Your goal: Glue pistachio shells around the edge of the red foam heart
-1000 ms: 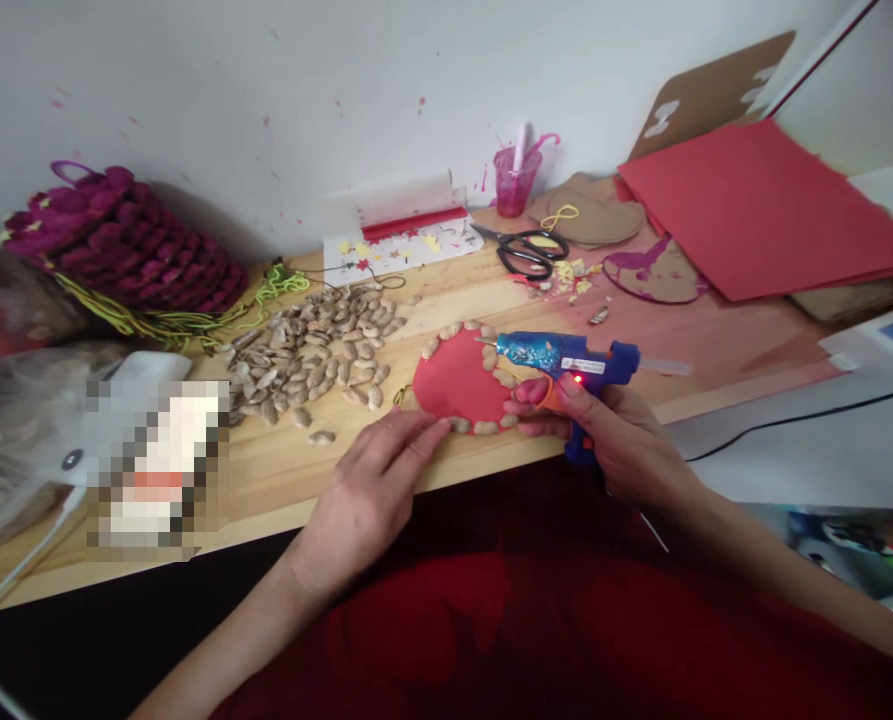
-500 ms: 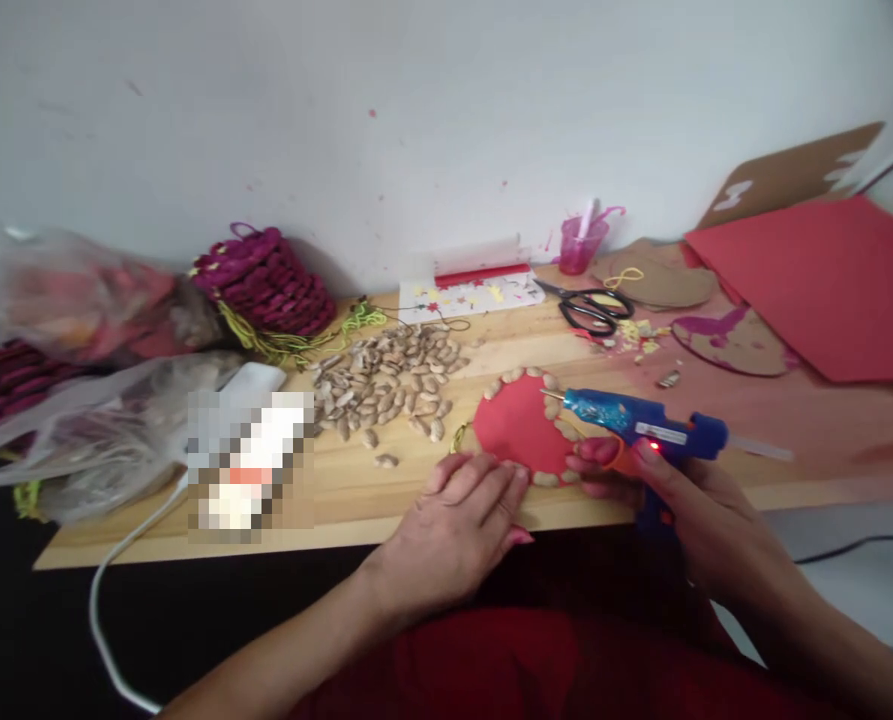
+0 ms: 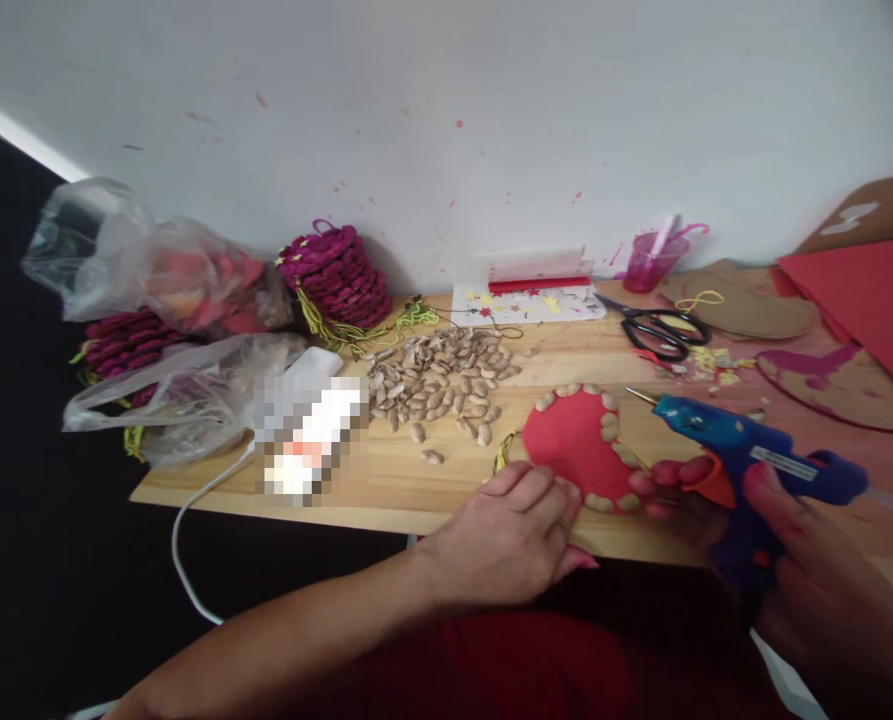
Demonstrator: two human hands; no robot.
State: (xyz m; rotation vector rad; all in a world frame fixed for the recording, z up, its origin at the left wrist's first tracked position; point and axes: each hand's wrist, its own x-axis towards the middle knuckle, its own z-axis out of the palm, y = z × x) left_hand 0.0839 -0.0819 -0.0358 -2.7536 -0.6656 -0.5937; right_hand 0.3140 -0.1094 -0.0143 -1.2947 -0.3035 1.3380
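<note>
A red heart-shaped card [image 3: 570,440] lies near the table's front edge, with peanuts [image 3: 596,502] along much of its rim. Curled together, the fingers of my left hand [image 3: 510,530] close over its lower left edge; what lies under them is hidden. My right hand [image 3: 783,530] grips a blue hot glue gun [image 3: 738,440], a finger at its orange trigger. Its metal nozzle points left, just right of the peanut rim. Fingertips of this hand also reach the card's right edge. A yellow-green cord [image 3: 503,452] shows at the card's left.
Loose peanuts [image 3: 446,375] are heaped left of the card. Behind are black-handled scissors [image 3: 663,335], a pink cup [image 3: 650,262] and star-strewn paper [image 3: 528,305]. A purple woven basket [image 3: 337,275], plastic bags [image 3: 183,400] and a blurred-out device [image 3: 315,440] occupy the left. Red sheets [image 3: 866,300] lie right.
The view has swung left, so everything appears farther right. Relative to the card, the glue gun's nozzle has moved right, off its peanut rim. My left hand keeps its place on the card.
</note>
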